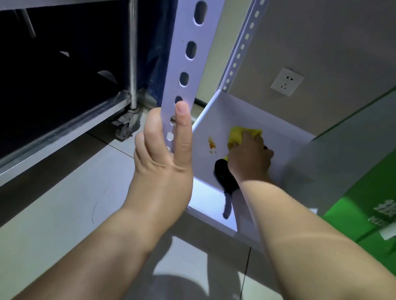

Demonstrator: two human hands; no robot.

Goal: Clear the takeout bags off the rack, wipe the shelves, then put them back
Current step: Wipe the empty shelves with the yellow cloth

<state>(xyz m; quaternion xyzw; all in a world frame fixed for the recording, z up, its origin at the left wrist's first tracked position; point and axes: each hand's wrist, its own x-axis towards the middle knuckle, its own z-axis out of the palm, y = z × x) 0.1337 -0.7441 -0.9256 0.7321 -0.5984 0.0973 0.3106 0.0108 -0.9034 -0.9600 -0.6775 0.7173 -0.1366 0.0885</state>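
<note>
The white rack's low shelf [221, 118] lies in the middle of the view, with an orange stain [212, 146] on it. My right hand [249, 157] grips a yellow cloth [238, 135] and presses it on the shelf just right of the stain. A black band [226, 176] sits at that wrist. My left hand [165, 156] holds the rack's front perforated upright [189, 52], thumb laid along its face. No takeout bag shows on this shelf.
A steel trolley [49, 121] on castors stands close on the left. A green-and-white box [382, 182] crowds the right side. A wall socket [287, 82] sits behind the rack. Pale floor tiles [64, 221] spread below.
</note>
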